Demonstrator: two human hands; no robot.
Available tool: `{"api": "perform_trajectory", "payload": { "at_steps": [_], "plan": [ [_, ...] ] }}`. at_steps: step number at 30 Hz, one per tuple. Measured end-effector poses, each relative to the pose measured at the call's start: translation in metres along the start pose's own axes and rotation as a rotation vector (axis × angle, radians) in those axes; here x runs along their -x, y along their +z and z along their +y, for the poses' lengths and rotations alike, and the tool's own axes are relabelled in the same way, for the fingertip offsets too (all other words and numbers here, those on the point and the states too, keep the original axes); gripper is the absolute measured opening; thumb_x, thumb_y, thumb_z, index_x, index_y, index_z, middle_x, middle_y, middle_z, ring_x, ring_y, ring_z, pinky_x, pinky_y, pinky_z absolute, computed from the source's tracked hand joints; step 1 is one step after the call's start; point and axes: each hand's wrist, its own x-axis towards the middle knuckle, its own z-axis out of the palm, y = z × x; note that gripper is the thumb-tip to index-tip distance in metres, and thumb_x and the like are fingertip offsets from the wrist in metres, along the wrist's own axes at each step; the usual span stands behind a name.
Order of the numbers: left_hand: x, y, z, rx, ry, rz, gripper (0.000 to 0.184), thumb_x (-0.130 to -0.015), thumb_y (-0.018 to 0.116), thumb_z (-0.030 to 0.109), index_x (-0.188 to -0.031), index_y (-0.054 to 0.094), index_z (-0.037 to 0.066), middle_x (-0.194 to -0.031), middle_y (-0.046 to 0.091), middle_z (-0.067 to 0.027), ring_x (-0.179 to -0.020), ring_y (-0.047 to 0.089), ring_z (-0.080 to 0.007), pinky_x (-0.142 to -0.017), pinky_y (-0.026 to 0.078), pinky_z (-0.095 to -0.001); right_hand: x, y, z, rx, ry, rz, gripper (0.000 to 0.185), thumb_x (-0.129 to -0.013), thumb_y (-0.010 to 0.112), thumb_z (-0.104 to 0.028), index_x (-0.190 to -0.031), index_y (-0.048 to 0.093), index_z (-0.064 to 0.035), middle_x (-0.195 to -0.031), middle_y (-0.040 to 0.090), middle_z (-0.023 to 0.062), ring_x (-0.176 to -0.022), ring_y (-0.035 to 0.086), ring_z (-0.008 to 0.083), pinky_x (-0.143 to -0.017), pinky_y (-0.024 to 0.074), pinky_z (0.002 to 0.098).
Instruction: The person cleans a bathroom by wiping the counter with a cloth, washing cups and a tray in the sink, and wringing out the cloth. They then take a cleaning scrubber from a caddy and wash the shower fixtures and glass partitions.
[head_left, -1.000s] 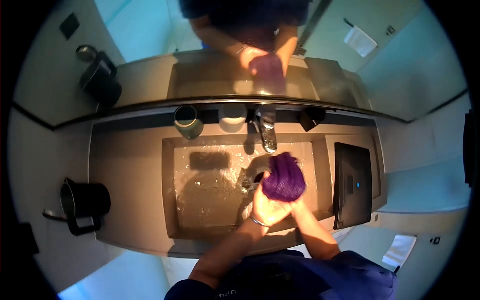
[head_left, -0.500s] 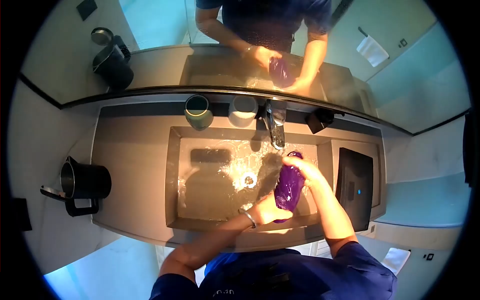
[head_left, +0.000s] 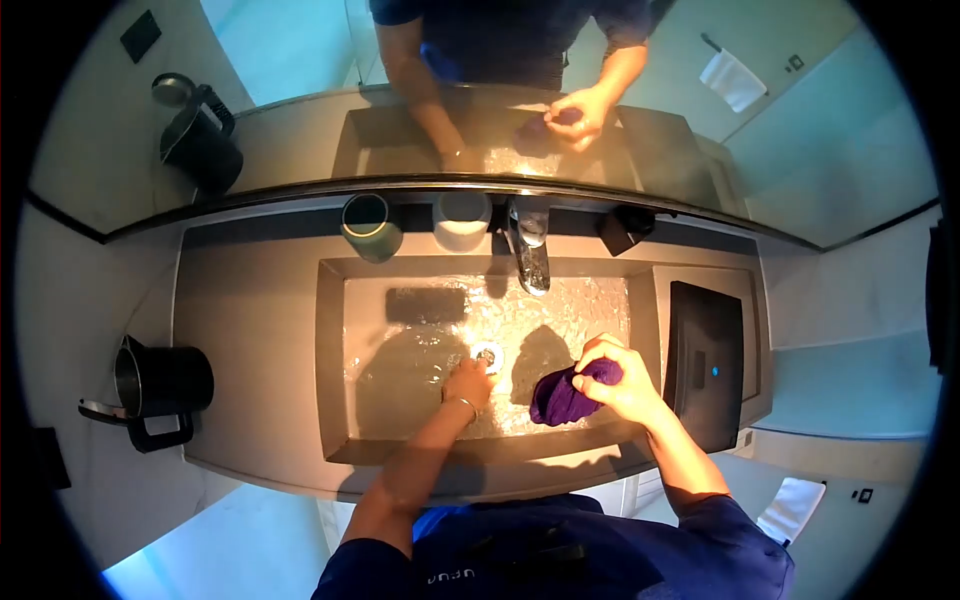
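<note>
A wet, crumpled purple cloth (head_left: 563, 398) hangs from my right hand (head_left: 625, 385) over the right part of the sink (head_left: 335, 360). The thumb and fingers of that hand are closed on its upper end. My left hand (head_left: 470, 385), with a bracelet at the wrist, reaches down into the sink. Its fingers stretch out to the round drain (head_left: 487, 357) and touch it or lie right beside it; the fingertips are partly hidden. Shallow rippling water covers the sink floor. The chrome faucet (head_left: 532, 255) stands behind the sink, above both hands.
Behind the sink stand a green cup (head_left: 372, 230), a white cup (head_left: 462, 222) and a small black holder (head_left: 625, 232). A black box (head_left: 705, 365) lies on the right counter. At left is a black kettle (head_left: 165, 385) with its lid raised. A mirror spans the back wall.
My left hand has let go of the purple cloth and moved left to the drain. The right hand keeps the cloth, now bunched and lower, away from the faucet.
</note>
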Motion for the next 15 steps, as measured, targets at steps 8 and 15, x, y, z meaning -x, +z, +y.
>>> {"api": "perform_trajectory", "payload": {
  "at_steps": [8,15],
  "plan": [
    [0.004,-0.066,0.042,1.664,-0.385,-1.026,0.095,-0.065,0.025,0.081,-0.125,0.037,0.009,-0.121,0.044,-0.0118,-0.105,0.047,-0.0309,-0.082,0.042,-0.0452,0.002,0.007,-0.037,0.395,-0.574,-0.361,0.024,-0.059,0.069,-0.013,-0.078,0.057,-0.0073,-0.082,0.049,0.0075,-0.085,0.051,0.0260,-0.079,0.0420,0.0398],
    [0.034,-0.097,0.100,2.208,-0.212,-0.434,0.030,-0.078,0.056,0.021,-0.102,0.052,0.003,-0.094,0.058,-0.0089,-0.085,0.057,-0.0174,-0.079,0.047,-0.0302,0.000,0.009,-0.057,0.139,-0.783,-0.196,0.013,-0.068,0.060,-0.010,-0.077,0.055,-0.0034,-0.079,0.049,0.0084,-0.076,0.054,0.0247,-0.089,0.0363,0.0447]
  ]
}}
